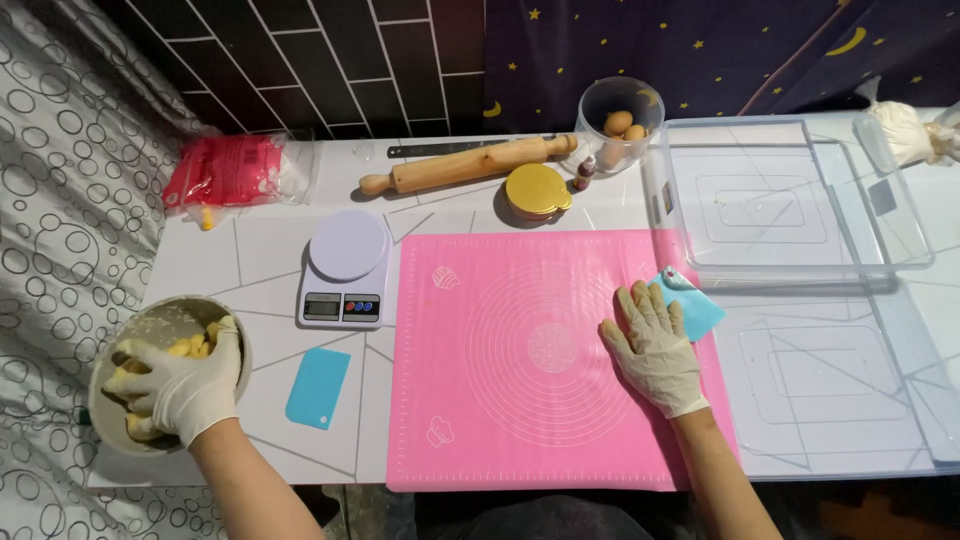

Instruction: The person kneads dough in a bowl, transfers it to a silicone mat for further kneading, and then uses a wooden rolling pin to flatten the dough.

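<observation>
Scene evenly and brightly lit from overhead; shadows soft and short. Mild glare noted on clear tray (pixel 905 262) at 3 o'clock. Focus sharp; edges slightly bowed.

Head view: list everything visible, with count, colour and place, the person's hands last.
Bowl: 1, pale, left table edge, holding yellow dough pieces.
Scraper: 1, light blue, beside the bowl.
Second scraper: 1, light blue, at the mat's right edge.
Kitchen scale: 1, white, left of the mat.
Baking mat: 1, pink, centre.
Rolling pin: 1, wooden, back.
Round tin: 1, gold, back.
Small bottle: 1, dark, beside the tin.
Clear container: 1, holding brown eggs.
Red packet: 1, back left.
Clear plastic bin: 1, right.
Clear lid: 1, right front.
Left hand: white glove, in the bowl.
Right hand: white glove, flat on the mat.
</observation>
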